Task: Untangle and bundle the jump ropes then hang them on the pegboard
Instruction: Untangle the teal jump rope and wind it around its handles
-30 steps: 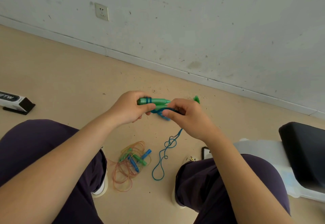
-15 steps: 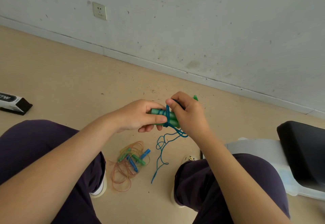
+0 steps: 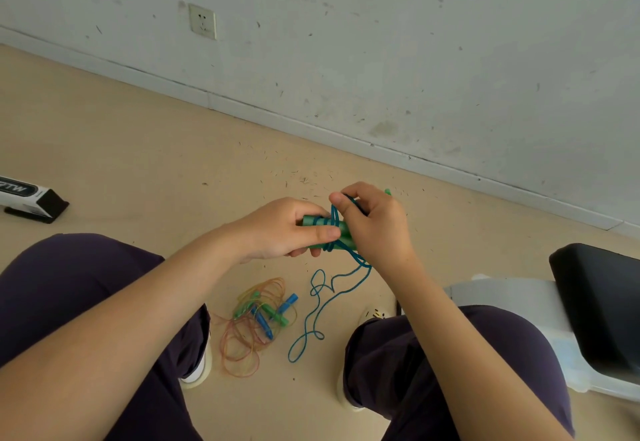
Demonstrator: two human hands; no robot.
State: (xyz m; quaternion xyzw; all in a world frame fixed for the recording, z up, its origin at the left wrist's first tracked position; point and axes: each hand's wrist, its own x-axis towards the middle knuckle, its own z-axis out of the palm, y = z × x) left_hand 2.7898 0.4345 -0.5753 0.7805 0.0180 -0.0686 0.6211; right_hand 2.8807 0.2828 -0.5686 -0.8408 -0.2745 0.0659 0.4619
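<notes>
My left hand (image 3: 280,229) grips the green handles (image 3: 317,221) of a jump rope, held side by side above the floor. The blue rope (image 3: 329,298) is looped several times around those handles. My right hand (image 3: 375,224) pinches the rope at the top of the wraps, right against the handles. The loose rest of the blue rope hangs down and ends in a loop on the floor between my knees. A tangled pile of orange rope with green and blue handles (image 3: 258,319) lies on the floor below my left hand. No pegboard is in view.
My knees in dark trousers (image 3: 72,295) frame the floor patch. A black and white box (image 3: 31,198) lies at the left. A black seat on a translucent plastic bin (image 3: 512,305) stands at the right. The wall with a socket (image 3: 202,21) is close ahead.
My right hand has carried the blue rope around the green handles, adding wraps. The hanging tail has grown shorter and lifted off the floor somewhat.
</notes>
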